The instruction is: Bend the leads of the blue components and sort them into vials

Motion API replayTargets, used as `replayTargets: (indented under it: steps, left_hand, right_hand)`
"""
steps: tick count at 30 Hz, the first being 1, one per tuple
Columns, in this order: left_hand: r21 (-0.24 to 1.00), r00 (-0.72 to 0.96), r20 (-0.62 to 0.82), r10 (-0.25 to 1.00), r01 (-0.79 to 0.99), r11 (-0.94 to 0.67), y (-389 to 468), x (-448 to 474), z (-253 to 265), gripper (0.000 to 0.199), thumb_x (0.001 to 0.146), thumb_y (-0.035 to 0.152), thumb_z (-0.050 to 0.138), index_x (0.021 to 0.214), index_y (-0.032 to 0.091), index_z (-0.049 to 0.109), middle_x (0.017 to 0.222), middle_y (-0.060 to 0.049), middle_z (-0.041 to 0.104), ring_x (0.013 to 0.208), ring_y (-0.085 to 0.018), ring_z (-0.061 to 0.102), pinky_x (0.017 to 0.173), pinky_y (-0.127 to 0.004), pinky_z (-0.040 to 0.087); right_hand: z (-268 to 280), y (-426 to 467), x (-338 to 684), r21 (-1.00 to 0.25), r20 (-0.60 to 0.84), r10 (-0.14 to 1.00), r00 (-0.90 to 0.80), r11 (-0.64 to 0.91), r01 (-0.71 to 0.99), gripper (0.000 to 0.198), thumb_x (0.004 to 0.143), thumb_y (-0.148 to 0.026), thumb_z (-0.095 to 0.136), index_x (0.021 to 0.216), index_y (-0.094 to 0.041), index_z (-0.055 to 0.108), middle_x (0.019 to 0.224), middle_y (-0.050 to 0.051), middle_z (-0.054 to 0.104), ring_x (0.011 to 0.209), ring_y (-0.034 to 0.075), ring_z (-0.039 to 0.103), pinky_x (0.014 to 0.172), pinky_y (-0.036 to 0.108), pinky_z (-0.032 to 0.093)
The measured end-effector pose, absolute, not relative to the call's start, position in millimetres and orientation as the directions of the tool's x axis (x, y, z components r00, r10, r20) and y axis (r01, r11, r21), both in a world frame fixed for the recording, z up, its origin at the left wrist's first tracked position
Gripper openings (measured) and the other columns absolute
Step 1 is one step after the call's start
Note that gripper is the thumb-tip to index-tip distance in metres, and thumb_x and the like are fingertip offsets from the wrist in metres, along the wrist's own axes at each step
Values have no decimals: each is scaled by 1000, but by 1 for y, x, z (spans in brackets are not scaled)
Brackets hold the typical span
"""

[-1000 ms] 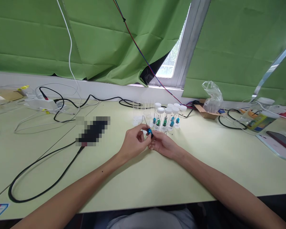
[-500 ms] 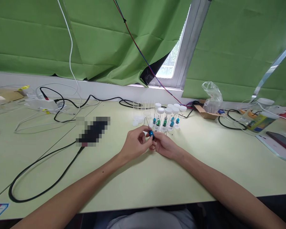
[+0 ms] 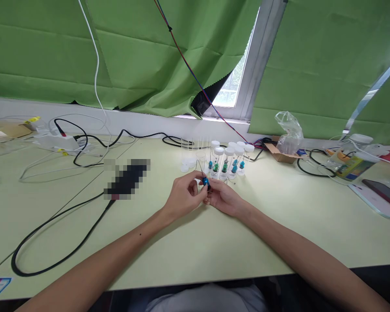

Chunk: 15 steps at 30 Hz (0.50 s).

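Between my two hands is a small shiny blue part with a thin bent dark wire [image 3: 206,181] rising from its top. My left hand [image 3: 186,190] pinches it from the left with thumb and forefinger. From the right, the fingers of my right hand [image 3: 225,197] also close on it, and its lower end is partly hidden by them. Just behind my hands stand several clear vials with white caps [image 3: 229,151], holding similar blue and green wired parts. To their left are clear tubes without caps [image 3: 199,149] and several loose white caps [image 3: 186,164].
A dark device blurred by pixels [image 3: 126,180] lies on the left with a black cable. Behind it sits a white power strip [image 3: 56,141]. At right are a small cardboard box [image 3: 281,154] with a plastic bag, a labelled jar [image 3: 357,160] and a phone [image 3: 385,193].
The blue part has turned slightly between my fingers, and more of it shows. Both hands stay in nearly the same place.
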<state>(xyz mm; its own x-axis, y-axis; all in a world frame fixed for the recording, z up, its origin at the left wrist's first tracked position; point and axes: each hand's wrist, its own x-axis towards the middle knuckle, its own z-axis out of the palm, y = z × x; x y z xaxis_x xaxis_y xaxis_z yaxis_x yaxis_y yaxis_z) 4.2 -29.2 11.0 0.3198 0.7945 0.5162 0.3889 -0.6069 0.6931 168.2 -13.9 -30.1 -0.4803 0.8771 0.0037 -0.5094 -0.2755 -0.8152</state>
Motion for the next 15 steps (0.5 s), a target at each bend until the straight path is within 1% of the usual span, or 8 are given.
replayTargets:
  steps: [4, 7, 9, 12, 15]
  left_hand:
    - [682, 338, 525, 781, 383, -623, -29, 4, 10, 19, 79, 22, 60, 98, 18, 64, 52, 7, 52, 47, -8, 47, 52, -20, 43]
    - [671, 341, 534, 774, 387, -633, -29, 4, 9, 19, 80, 21, 60, 97, 18, 64, 52, 8, 51, 47, -8, 47, 53, -20, 43]
    - [658, 345, 543, 766, 391, -643, -29, 4, 9, 18, 80, 20, 59, 97, 18, 64, 51, 8, 50, 46, -7, 46, 54, -20, 43]
    - [643, 334, 560, 758, 402, -652, -29, 5, 10, 18, 79, 18, 59, 96, 18, 63, 51, 9, 49, 45, -6, 45, 54, -20, 43]
    - [645, 308, 565, 766, 413, -642, -28, 5, 11, 18, 78, 19, 60, 96, 18, 63, 51, 9, 48, 46, -7, 45, 53, -20, 42]
  right_hand:
    - [-30, -13, 168, -817, 8, 863, -505, -285, -500, 15, 87, -31, 68, 85, -16, 64, 61, -2, 56, 53, 11, 51, 55, 25, 42]
    - [-28, -14, 168, -823, -8, 857, -515, -299, -484, 12, 85, -27, 68, 83, -16, 63, 55, -4, 52, 50, 11, 50, 53, 24, 42]
    - [-27, -15, 167, -833, -27, 863, -504, -299, -466, 13, 86, -27, 67, 82, -16, 63, 58, -2, 56, 51, 11, 52, 54, 25, 44]
    - [-25, -15, 165, -841, -46, 880, -473, -289, -457, 16, 88, -30, 65, 85, -14, 65, 71, 3, 64, 59, 13, 59, 58, 27, 48]
    - [-25, -15, 165, -823, -44, 891, -452, -289, -489, 17, 87, -31, 66, 91, -15, 66, 77, 3, 65, 64, 14, 61, 61, 27, 49]
